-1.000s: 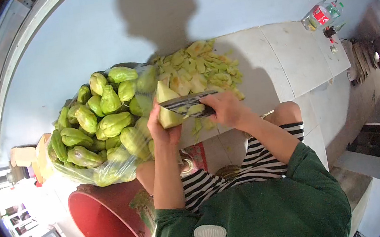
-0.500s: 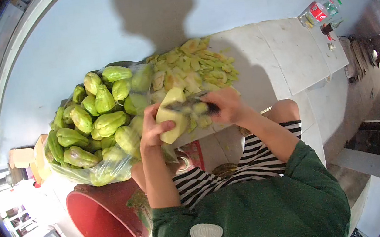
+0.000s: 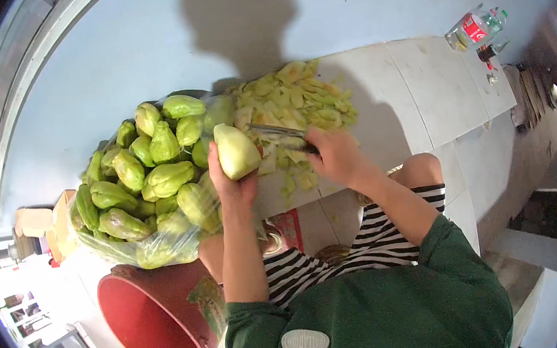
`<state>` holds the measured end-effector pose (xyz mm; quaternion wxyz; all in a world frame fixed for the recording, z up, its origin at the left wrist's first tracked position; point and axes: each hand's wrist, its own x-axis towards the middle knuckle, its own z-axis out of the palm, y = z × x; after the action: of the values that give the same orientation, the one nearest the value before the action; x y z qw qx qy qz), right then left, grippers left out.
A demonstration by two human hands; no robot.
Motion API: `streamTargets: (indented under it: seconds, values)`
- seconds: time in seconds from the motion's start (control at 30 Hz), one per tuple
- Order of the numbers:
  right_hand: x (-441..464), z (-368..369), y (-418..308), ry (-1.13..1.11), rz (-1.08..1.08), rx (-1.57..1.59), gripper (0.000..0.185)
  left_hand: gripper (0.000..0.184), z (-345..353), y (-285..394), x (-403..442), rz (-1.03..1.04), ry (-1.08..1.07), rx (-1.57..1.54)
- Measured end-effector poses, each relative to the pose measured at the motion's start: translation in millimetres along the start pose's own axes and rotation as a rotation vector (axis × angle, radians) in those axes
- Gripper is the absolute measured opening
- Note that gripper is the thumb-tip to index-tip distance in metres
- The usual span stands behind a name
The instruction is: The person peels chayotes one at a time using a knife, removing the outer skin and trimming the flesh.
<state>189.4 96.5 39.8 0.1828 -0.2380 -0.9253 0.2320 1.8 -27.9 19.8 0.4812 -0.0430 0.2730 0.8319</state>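
Chayote, peeled (image 3: 237, 151), sits upright in left hand (image 3: 233, 187), fingers wrapped round its lower part, above near edge of tiled ledge (image 3: 370, 71). Right hand (image 3: 337, 157) grips knife (image 3: 280, 131) by handle, fingers closed; blade tip right by fruit, can't tell if touching. Peelings (image 3: 294, 103) heaped behind and under blade, taking up ledge there. Unpeeled chayotes (image 3: 163, 142) fill clear plastic bag (image 3: 163, 251), crowding left hand's side. Red bucket (image 3: 161, 294) below bag, cardboard box (image 3: 64, 222) beyond. Red-labelled plastic bottle (image 3: 473, 28) at ledge's far right, well apart.
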Motion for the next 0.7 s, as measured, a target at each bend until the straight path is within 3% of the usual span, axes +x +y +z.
streamTargets:
  seconds: [0.03, 0.1, 0.23, 0.3, 0.4, 0.7]
  values:
    - [-1, 2, 0, -0.006, -0.007, 0.002, 0.027, 0.043, -4, -1, 2, 0.018, 0.044, 0.003]
    - [-4, 5, -2, 0.151, -0.345, -0.034, 0.031, 0.044, -4, -4, 3, 0.033, 0.093, 0.009]
    - [-7, 8, -13, 0.127, -0.439, -0.114, 0.033, 0.048, 2, -10, -3, -0.019, 0.006, 0.059]
    - [-5, 15, -14, 0.240, -0.576, -0.126, 0.040, 0.054, 1, -13, -3, -0.019, -0.049, 0.126]
    - [-6, 17, -18, 0.230, -0.598, -0.156, 0.038, 0.057, -3, -17, -1, -0.072, -0.134, 0.067]
    - [-4, 18, -25, 0.251, -0.608, -0.131, 0.035, 0.053, -11, -19, -3, -0.041, -0.130, 0.030]
